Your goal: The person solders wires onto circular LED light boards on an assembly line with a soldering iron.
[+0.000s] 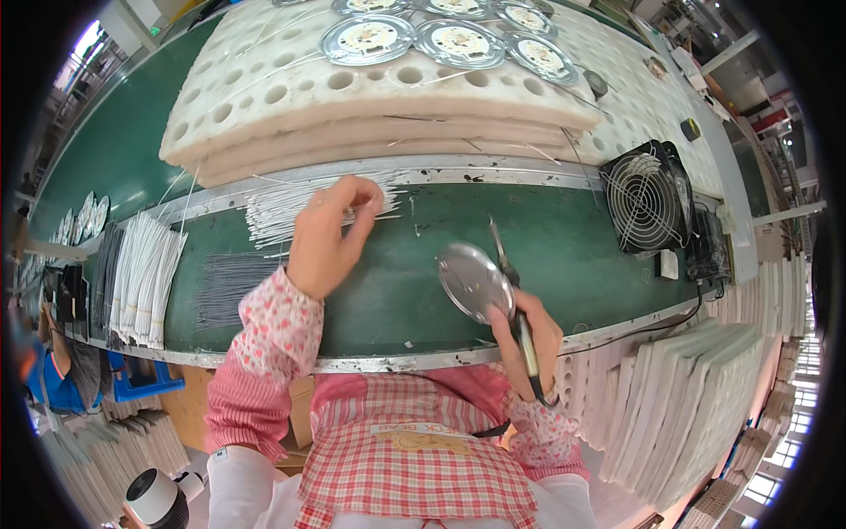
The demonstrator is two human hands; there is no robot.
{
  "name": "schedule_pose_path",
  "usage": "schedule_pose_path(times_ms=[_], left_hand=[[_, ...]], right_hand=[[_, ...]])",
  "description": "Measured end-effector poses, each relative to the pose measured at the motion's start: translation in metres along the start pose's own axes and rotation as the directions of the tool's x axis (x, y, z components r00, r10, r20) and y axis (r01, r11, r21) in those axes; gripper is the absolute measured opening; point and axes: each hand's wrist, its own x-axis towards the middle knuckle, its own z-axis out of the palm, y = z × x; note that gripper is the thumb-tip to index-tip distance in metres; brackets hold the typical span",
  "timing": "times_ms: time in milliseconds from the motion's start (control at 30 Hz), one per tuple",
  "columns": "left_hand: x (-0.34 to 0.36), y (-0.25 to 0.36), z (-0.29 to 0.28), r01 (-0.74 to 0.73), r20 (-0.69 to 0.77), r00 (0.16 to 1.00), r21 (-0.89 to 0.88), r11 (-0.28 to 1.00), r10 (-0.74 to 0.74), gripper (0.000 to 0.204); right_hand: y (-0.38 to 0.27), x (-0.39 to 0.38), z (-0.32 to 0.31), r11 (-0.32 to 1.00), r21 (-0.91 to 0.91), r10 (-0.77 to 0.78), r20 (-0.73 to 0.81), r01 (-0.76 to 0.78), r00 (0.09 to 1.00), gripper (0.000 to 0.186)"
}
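Observation:
My right hand (530, 339) grips a soldering iron (526, 346) together with a shiny round metal disc (471, 280). The iron's thin tip points away from me, and its cable runs down past my wrist. My left hand (330, 231) is over the right part of a pile of white wires (275, 212), fingers curled in a pinch. Whether a wire is between those fingertips is too blurred to make out. Dark grey wires (231, 289) lie nearer me, left of my left forearm.
Beyond the green bench (414, 309), stacked white foam trays (291, 101) carry several round metal discs with pale circuit boards (366, 39). A black fan with a wire guard (646, 198) stands at right. White wire bundles (145, 278) lie at left; more foam sheets (674, 397) stand lower right.

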Motion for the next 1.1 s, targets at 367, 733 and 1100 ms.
schedule_pose_path(times_ms=[367,733,1100], left_hand=[[-0.030,0.066,0.035,0.202,0.151,0.976,-0.370,0.907,-0.156,0.012],[-0.039,0.061,0.035,-0.048,0.032,0.998,-0.259,0.965,0.058,0.015],[-0.046,0.042,0.034,0.263,0.327,0.939,-0.472,0.842,-0.110,0.017]], right_hand=[[0.000,0.013,0.031,0.996,0.048,-0.067,-0.158,0.075,0.985,0.029],[-0.018,0.004,0.036,0.956,-0.132,-0.277,-0.115,0.262,0.954,0.050],[0.023,0.039,0.021,0.922,0.343,-0.301,0.350,0.178,0.887,0.113]])
